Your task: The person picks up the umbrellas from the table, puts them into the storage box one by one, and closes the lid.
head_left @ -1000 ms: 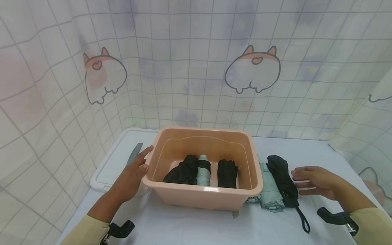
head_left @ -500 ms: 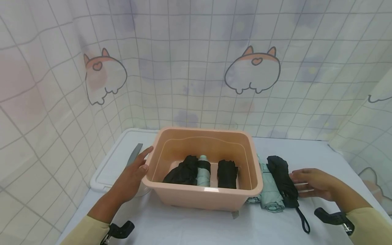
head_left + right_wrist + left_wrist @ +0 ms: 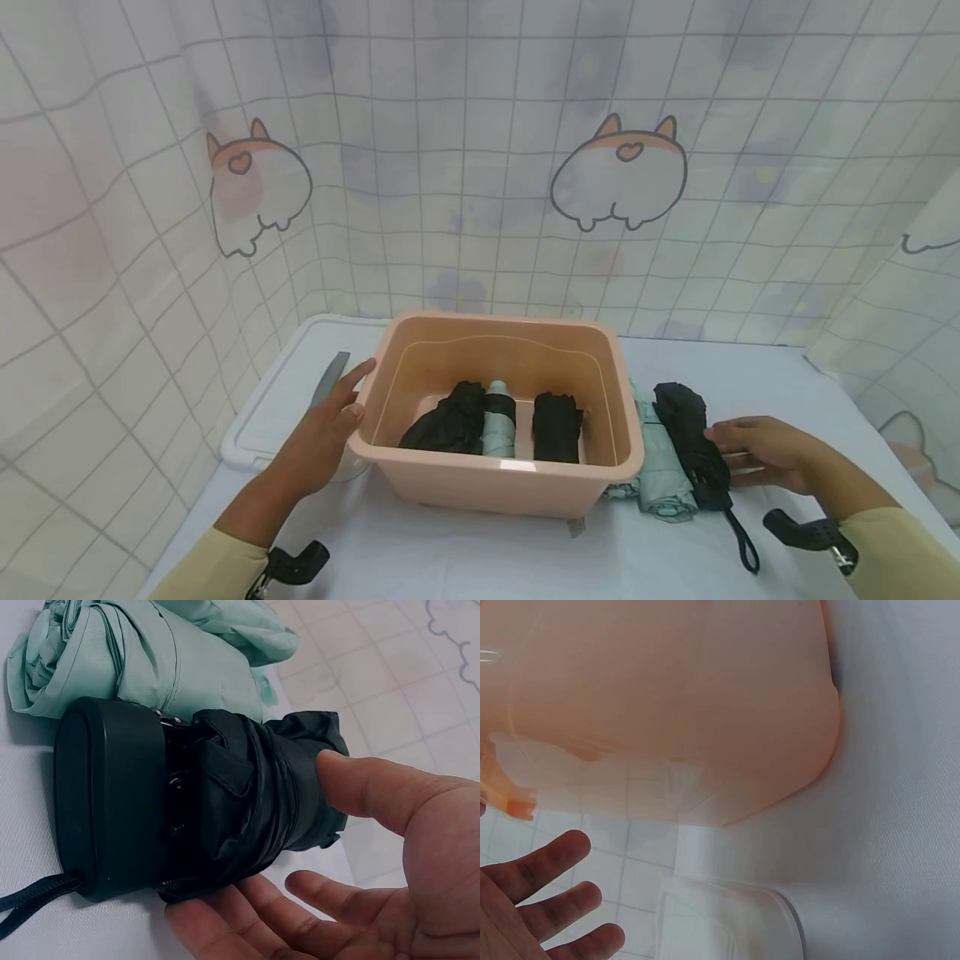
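Observation:
A black folded umbrella (image 3: 692, 437) with a wrist strap lies on the table, right of a peach plastic bin (image 3: 495, 483). My right hand (image 3: 768, 454) is at its right side; in the right wrist view the thumb touches the black fabric and the fingers (image 3: 202, 926) lie along its lower edge, not wrapped round it. My left hand (image 3: 322, 433) rests against the bin's left rim with fingers extended; the left wrist view shows several of them spread apart. Inside the bin lie a black folded bundle (image 3: 450, 421), a mint-green roll with a black band (image 3: 498, 429) and another black bundle (image 3: 557, 427).
Mint-green folded umbrellas (image 3: 663, 471) lie between the bin and the black umbrella. A white lid (image 3: 262, 417) with a grey strip (image 3: 328, 379) lies on the left, partly behind the bin. A grid-patterned curtain (image 3: 465, 167) hangs behind the white table (image 3: 465, 558).
My right hand has moved left, from apart from the black umbrella to touching its side. The left hand and the bin have stayed in place.

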Available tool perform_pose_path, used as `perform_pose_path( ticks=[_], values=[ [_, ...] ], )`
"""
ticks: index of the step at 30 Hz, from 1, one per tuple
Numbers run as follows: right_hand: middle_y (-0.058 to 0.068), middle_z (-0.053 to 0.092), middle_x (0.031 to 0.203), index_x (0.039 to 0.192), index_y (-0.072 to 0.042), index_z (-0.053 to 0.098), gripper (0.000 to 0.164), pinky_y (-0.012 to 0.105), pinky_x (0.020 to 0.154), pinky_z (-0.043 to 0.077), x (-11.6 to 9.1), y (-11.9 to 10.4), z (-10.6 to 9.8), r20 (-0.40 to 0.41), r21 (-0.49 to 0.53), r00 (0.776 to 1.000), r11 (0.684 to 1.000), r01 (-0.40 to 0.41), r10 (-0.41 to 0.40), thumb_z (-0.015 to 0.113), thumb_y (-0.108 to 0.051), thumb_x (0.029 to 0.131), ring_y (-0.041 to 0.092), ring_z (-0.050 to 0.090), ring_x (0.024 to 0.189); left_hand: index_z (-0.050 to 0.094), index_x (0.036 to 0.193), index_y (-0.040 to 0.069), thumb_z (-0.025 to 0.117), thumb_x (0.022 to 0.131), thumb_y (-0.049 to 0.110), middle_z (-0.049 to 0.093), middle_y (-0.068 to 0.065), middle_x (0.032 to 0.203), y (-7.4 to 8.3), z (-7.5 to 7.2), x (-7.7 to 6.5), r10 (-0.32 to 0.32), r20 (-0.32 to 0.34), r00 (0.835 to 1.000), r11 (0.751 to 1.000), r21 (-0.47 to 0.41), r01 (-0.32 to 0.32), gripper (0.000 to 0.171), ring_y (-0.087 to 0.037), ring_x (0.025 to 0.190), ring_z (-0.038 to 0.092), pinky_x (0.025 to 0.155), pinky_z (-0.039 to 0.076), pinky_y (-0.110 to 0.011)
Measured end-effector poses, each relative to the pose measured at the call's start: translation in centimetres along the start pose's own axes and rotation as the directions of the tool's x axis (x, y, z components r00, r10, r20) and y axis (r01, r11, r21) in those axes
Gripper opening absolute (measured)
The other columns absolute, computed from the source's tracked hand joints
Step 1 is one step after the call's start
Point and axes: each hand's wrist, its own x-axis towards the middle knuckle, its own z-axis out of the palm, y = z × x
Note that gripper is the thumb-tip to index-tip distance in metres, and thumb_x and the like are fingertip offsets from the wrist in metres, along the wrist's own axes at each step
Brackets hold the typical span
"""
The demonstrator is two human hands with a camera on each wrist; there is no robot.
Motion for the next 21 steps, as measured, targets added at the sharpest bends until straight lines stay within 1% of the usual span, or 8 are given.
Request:
perform_pose_path(
  ticks=[4, 8, 14, 17, 21],
  values=[
    [0.043, 0.041, 0.14, 0.148, 0.021, 0.023, 0.085, 0.052, 0.091, 0.056, 0.11, 0.02, 0.07, 0.008, -0.005, 1.0, 1.0, 0.006, -0.006, 0.062, -0.04, 0.103, 0.045, 0.06, 0.117, 0.022, 0.163, 0.039, 0.033, 0.109, 0.045, 0.053, -0.021, 0.147, 0.1, 0.06, 0.0, -0.004, 0.004, 1.0, 1.0, 0.008, 0.004, 0.055, -0.045, 0.124, 0.058, 0.091, 0.052, -0.065],
    [0.043, 0.04, 0.14, 0.148, 0.021, 0.024, 0.085, 0.052, 0.091, 0.056, 0.25, 0.07, 0.09, 0.005, -0.006, 1.0, 1.0, 0.003, -0.003, 0.062, -0.039, 0.102, 0.045, 0.061, 0.117, 0.022, 0.163, 0.039, 0.032, 0.109, 0.045, 0.054, -0.021, 0.146, 0.14, 0.04, -0.02, -0.007, 0.004, 1.0, 1.0, 0.01, 0.007, 0.055, -0.044, 0.123, 0.059, 0.091, 0.052, -0.064],
    [0.042, 0.044, 0.139, 0.147, 0.02, 0.026, 0.085, 0.051, 0.09, 0.057, 0.53, 0.23, 0.11, -0.009, -0.015, 1.0, 1.0, -0.012, 0.012, 0.064, -0.041, 0.101, 0.04, 0.064, 0.113, 0.022, 0.163, 0.04, 0.031, 0.109, 0.046, 0.053, -0.02, 0.147, 0.04, 0.04, 0.0, -0.013, 0.003, 1.0, 1.0, 0.012, 0.013, 0.055, -0.044, 0.124, 0.059, 0.092, 0.052, -0.065],
    [0.037, 0.051, 0.134, 0.146, 0.02, 0.028, 0.084, 0.051, 0.09, 0.057, 0.57, 0.23, 0.16, -0.013, -0.016, 1.0, 1.0, -0.01, 0.01, 0.065, -0.04, 0.1, 0.038, 0.065, 0.11, 0.021, 0.163, 0.041, 0.031, 0.109, 0.047, 0.053, -0.019, 0.147, -0.01, 0.04, 0.03, -0.016, 0.004, 1.0, 1.0, 0.015, 0.016, 0.055, -0.043, 0.124, 0.059, 0.092, 0.052, -0.064],
    [0.026, 0.061, 0.124, 0.145, 0.02, 0.032, 0.08, 0.05, 0.09, 0.057, 0.6, 0.27, 0.35, -0.022, -0.02, 1.0, 1.0, -0.011, 0.01, 0.065, -0.038, 0.1, 0.033, 0.066, 0.106, 0.021, 0.163, 0.041, 0.031, 0.109, 0.046, 0.053, -0.019, 0.147, -0.04, -0.01, 0.05, -0.016, 0.007, 1.0, 1.0, 0.013, 0.016, 0.055, -0.043, 0.125, 0.058, 0.092, 0.051, -0.065]
  ],
)
